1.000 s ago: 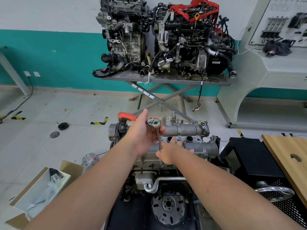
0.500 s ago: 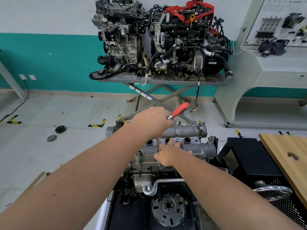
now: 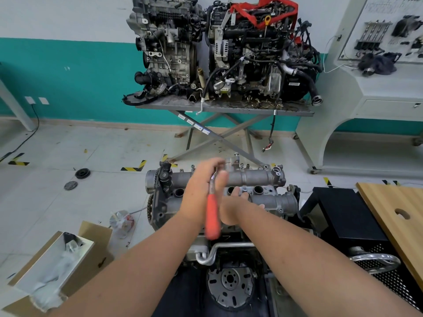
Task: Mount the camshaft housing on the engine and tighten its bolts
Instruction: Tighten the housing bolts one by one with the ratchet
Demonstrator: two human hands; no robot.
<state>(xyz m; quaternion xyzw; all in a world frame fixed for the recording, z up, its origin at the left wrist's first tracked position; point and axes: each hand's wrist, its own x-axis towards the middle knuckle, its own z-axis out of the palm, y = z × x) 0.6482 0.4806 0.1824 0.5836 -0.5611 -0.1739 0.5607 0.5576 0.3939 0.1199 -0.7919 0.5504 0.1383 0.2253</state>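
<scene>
Head view: grey, bolt-studded camshaft housing [image 3: 254,179]; left hand [image 3: 201,191] grips red-handled ratchet [image 3: 212,216], right hand's [image 3: 231,209] grip unclear.

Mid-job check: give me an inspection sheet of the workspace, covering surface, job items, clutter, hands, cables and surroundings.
Surface: tiled floor with yellow-black tape marks.
Job's things: camshaft housing sits on the engine; red-handled ratchet stands over its middle, blurred.
Clutter: open cardboard box, crumpled plastic bag, two dark discs on the floor.
Hands: left hand grips the ratchet near its head; right hand rests on the housing, mostly hidden behind the ratchet.
Cables: black lead runs from the wall sockets down to the floor.
Surroundings: two engines on a scissor table, white display console, wooden board, black mesh cabinet.
</scene>
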